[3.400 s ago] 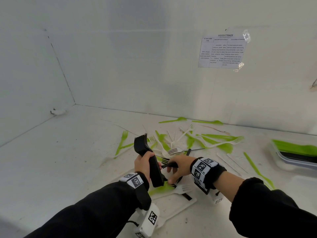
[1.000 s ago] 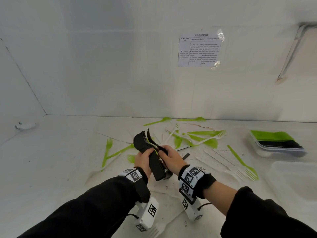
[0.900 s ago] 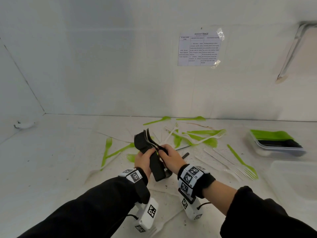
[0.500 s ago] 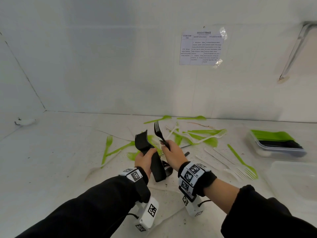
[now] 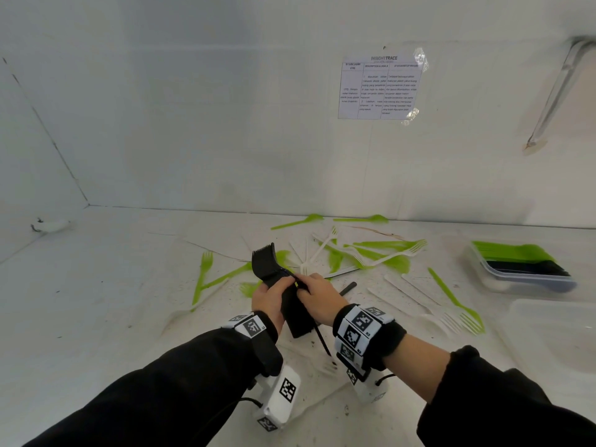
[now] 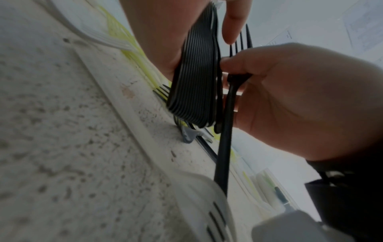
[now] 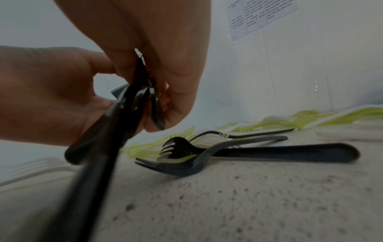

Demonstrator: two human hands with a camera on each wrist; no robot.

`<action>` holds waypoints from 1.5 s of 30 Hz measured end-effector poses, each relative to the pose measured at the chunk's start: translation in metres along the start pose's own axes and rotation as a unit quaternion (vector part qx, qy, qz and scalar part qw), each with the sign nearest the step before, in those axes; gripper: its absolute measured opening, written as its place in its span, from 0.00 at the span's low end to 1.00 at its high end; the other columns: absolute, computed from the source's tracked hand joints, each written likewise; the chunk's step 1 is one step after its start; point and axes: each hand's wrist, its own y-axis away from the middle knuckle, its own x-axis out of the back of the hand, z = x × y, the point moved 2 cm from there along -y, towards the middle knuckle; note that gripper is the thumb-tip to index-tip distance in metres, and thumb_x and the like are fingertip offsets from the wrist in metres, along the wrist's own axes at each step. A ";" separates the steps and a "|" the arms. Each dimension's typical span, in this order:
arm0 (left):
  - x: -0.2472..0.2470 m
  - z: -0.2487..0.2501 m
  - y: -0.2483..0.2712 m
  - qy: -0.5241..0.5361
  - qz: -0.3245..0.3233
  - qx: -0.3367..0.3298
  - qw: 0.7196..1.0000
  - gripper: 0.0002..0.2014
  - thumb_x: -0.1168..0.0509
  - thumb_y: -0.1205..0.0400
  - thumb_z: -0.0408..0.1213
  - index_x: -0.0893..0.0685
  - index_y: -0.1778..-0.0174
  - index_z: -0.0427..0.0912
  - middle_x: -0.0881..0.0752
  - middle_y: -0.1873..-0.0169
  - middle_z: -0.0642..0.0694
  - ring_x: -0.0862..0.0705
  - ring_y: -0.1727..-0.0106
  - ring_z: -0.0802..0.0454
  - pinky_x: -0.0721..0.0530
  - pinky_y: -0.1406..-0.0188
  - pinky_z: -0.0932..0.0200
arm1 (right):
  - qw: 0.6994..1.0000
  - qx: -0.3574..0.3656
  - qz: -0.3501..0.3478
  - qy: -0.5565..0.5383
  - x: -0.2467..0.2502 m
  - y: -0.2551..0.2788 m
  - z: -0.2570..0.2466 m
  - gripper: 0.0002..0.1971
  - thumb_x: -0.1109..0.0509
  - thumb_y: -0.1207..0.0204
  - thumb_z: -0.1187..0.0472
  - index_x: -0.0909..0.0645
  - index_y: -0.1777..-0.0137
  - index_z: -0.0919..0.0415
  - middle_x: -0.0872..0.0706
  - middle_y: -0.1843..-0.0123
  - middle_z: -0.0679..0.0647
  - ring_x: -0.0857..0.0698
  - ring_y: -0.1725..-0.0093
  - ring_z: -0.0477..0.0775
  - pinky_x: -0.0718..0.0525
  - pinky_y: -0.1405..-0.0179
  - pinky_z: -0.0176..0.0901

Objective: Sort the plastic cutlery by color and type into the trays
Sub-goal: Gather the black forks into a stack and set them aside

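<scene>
**Black fork joins the stack; most of the pile still loose**

Half a second ago the right hand held a single black fork upright, tines in the air, apart from the stack; now that fork is laid against the stack's right side, its handle trailing down toward the wrist.

Head view: the left hand grips the stack of black forks, tines up toward 11 o'clock. The right hand pinches the lone fork against it. One tray at 3 o'clock already holds green and black cutlery; a second, clear tray sits nearer, at 4 o'clock, its contents unclear. Green forks, green spoons and white forks are scattered over the tabletop from 10 to 3 o'clock. I judge the sort partly done: black forks mostly gathered, green and white largely left.

Left wrist view: the stack is clamped between left thumb and fingers. The right hand curls round the lone fork, which is touching the stack's outer face, tines up at 12 o'clock.

Right wrist view: the right fingers pinch the fork's neck. About three black forks lie on the tabletop at 3 o'clock, not yet collected.
</scene>
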 end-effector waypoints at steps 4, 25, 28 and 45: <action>0.001 -0.003 0.000 -0.025 0.006 -0.008 1.000 0.08 0.31 0.24 0.25 0.17 0.49 0.31 0.15 0.60 0.36 0.16 0.61 0.42 0.16 0.52 0.47 | 0.997 -0.016 -0.033 -0.062 0.004 -0.001 0.002 0.11 0.45 0.18 0.66 0.24 0.58 0.59 0.22 0.59 0.57 0.23 0.55 0.55 0.25 0.56 0.43; 0.004 -0.003 0.007 -0.069 -0.012 -0.028 0.997 0.10 0.31 0.23 0.25 0.18 0.47 0.33 0.14 0.58 0.37 0.15 0.58 0.43 0.16 0.48 0.46 | 0.975 -0.023 0.152 -0.160 0.009 -0.016 0.004 0.11 0.32 0.25 0.69 0.13 0.45 0.64 0.13 0.55 0.54 0.17 0.54 0.47 0.16 0.42 0.44; 0.004 -0.002 0.009 -0.061 -0.017 -0.028 0.998 0.08 0.33 0.22 0.24 0.18 0.49 0.33 0.14 0.60 0.37 0.15 0.59 0.43 0.16 0.51 0.46 | 0.970 -0.024 0.174 -0.165 0.007 -0.014 0.005 0.10 0.31 0.25 0.68 0.14 0.47 0.61 0.15 0.58 0.48 0.17 0.54 0.46 0.17 0.42 0.41; 0.010 0.006 0.010 -0.076 -0.014 -0.034 0.996 0.06 0.33 0.22 0.23 0.21 0.58 0.37 0.16 0.70 0.39 0.14 0.75 0.50 0.13 0.74 0.57 | 0.923 -0.068 -0.140 0.353 0.029 -0.017 0.034 0.15 0.28 0.28 0.66 0.16 0.42 0.53 0.21 0.34 0.57 0.20 0.36 0.61 0.20 0.39 0.48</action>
